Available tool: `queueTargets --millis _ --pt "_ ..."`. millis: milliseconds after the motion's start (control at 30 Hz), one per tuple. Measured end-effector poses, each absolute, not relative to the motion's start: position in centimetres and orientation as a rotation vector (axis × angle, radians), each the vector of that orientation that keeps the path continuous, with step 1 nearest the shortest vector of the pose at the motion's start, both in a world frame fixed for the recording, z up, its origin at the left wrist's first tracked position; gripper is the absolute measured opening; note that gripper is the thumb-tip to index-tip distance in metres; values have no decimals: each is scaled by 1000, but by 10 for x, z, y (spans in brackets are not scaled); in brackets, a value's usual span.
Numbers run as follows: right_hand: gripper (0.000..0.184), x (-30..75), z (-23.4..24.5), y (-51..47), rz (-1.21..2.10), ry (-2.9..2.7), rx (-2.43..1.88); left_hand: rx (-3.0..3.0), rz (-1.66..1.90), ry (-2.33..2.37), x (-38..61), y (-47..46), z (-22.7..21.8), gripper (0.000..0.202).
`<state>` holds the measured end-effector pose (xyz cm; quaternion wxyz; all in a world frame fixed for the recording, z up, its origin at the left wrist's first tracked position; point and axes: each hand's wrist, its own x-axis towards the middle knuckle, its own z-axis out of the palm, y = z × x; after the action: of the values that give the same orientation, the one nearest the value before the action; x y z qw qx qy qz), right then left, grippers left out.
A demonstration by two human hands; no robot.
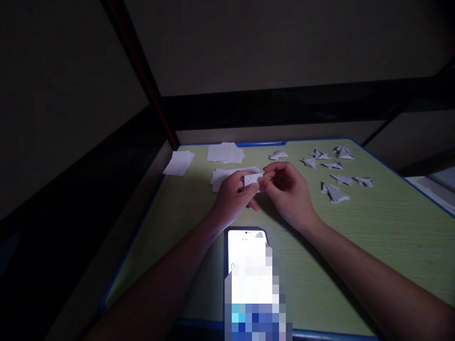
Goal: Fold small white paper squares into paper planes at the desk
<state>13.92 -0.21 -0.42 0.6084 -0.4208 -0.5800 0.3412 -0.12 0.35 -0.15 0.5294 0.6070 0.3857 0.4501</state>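
Between my two hands is a small folded piece of white paper [252, 179], held above the table with faint marks on its face. My left hand [234, 194] grips its left part, the thumb lying along the lower edge. At the right end, the thumb and forefinger of my right hand [289, 192] pinch the paper, while the other fingers curl. The fingers hide part of the folds. Just behind my hands lies a stack of white paper sheets [217, 176], partly covered by my left hand.
More paper stacks lie at the back left [178, 162] and back middle [223, 152] of the green table [384, 251]. Several folded paper figures, including a larger one [334, 192], are spread at the right. A lit phone [247, 255], partly blurred out, is near the front edge.
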Motion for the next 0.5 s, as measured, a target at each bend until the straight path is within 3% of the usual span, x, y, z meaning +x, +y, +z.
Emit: queueTargets --millis 167,500 --pt "10 144 2 -2 829 -1325 -1042 1442 1065 977 -2 5 1 22" --pt "20 146 3 -3 881 -1380 -1192 1452 1099 1004 0 4 1 17"
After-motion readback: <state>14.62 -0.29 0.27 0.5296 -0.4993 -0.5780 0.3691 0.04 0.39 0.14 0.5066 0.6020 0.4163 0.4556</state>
